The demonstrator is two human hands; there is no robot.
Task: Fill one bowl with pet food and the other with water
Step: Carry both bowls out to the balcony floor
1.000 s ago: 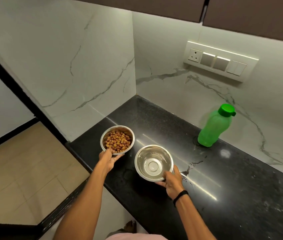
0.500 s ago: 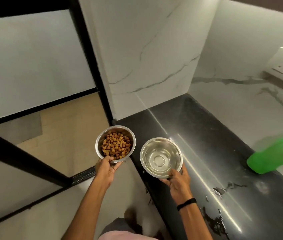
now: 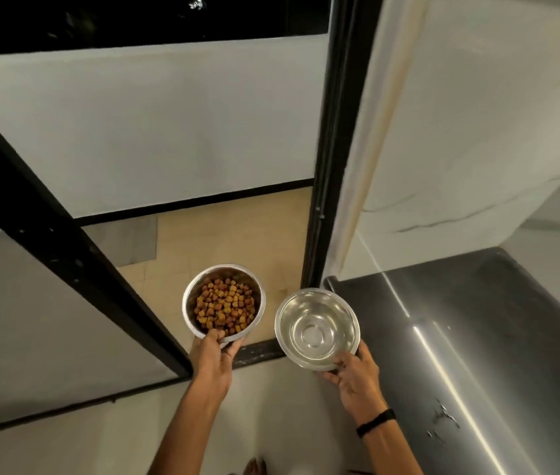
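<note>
We held both bowls level, so nothing spilled. Left hand [image 3: 210,358] fingers clasped the food bowl [image 3: 223,300]; right hand [image 3: 357,380] fingers clasped the water bowl [image 3: 317,328]

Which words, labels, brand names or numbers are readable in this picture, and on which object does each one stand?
None can be read.
Kibble bowl in the left hand: plain steel, no marking visible.
Second bowl in the right hand: plain steel, no marking visible.
Black wristband: no text visible.
Dark countertop: only glare and smears.
</note>
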